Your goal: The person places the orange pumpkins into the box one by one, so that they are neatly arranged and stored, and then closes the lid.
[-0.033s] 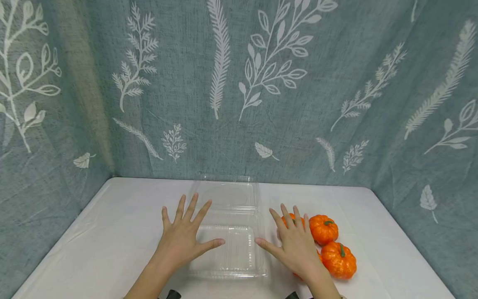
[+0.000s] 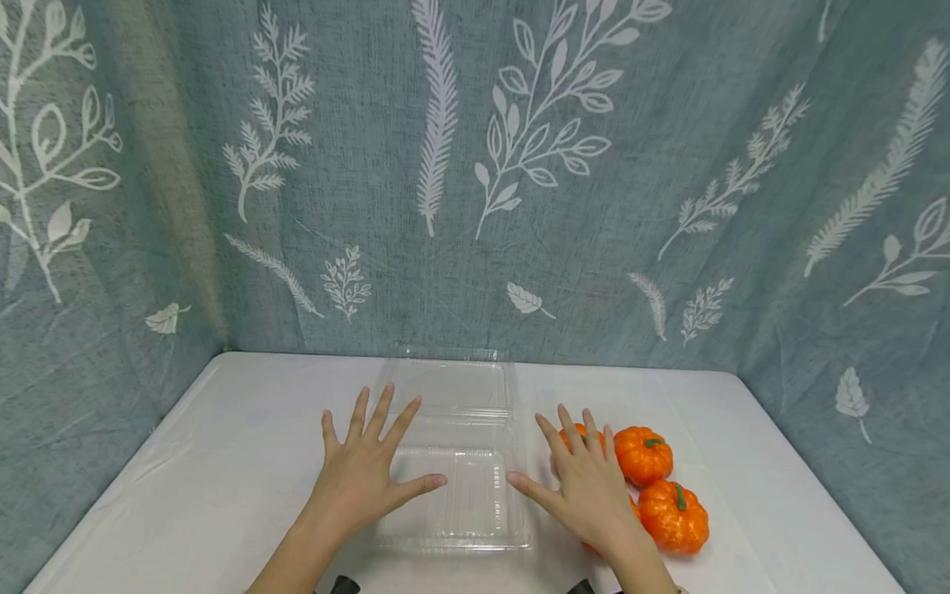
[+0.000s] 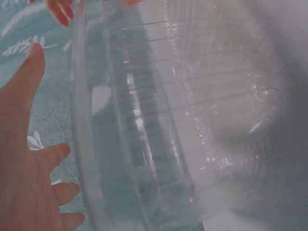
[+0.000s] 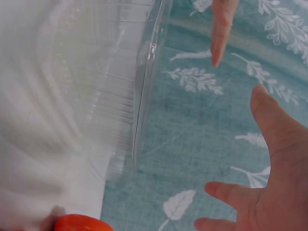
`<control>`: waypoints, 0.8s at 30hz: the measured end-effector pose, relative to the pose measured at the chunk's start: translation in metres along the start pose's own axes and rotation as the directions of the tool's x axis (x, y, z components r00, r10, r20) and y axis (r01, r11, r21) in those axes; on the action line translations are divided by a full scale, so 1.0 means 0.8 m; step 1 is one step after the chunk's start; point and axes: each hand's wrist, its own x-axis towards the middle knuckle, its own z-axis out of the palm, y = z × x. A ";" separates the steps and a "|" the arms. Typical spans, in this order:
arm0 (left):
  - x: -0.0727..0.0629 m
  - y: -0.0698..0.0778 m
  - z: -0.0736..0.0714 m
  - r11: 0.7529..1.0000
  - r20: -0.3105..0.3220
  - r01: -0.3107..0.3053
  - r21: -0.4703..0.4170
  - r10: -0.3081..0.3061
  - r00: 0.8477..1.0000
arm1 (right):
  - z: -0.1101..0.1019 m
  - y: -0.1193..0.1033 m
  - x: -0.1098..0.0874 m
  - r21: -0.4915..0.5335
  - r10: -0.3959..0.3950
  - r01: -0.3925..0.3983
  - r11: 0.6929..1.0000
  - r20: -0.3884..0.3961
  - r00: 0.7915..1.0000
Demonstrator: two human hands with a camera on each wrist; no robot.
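A clear plastic clamshell box (image 2: 475, 495) stands with its lid (image 2: 453, 388) folded back at the middle of the table. My left hand (image 2: 359, 474) is spread above the box's left side, fingers apart and holding nothing. On the other side, my right hand (image 2: 586, 491) is spread too, its thumb toward the box. Several small orange pumpkins with green stems lie right of the box; one pumpkin (image 2: 673, 517) is nearest the front, another pumpkin (image 2: 643, 456) behind it. The right hand partly covers others. In the left wrist view the box wall (image 3: 144, 120) fills the middle.
A white cloth covers the table (image 2: 223, 462). Behind it and along both sides hangs a blue-green curtain (image 2: 356, 165) with white leaf prints. Dark small pieces show at the bottom edge below each wrist.
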 end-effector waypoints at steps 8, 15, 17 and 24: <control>0.000 -0.001 0.003 1.000 -0.007 0.017 -0.019 -0.018 1.000 | -0.001 -0.001 0.001 0.003 -0.002 0.002 1.000 -0.010 1.000; 0.000 -0.003 0.006 1.000 0.010 0.024 -0.014 -0.024 1.000 | -0.002 -0.002 0.001 -0.003 0.005 -0.004 1.000 0.018 1.000; 0.001 -0.003 0.005 0.999 0.003 0.026 -0.020 -0.026 1.000 | -0.005 -0.002 0.000 0.000 0.012 -0.012 1.000 0.019 1.000; 0.004 -0.005 0.001 0.997 -0.007 0.039 -0.065 -0.040 0.999 | -0.016 -0.002 -0.003 0.022 0.022 -0.023 0.999 0.037 0.999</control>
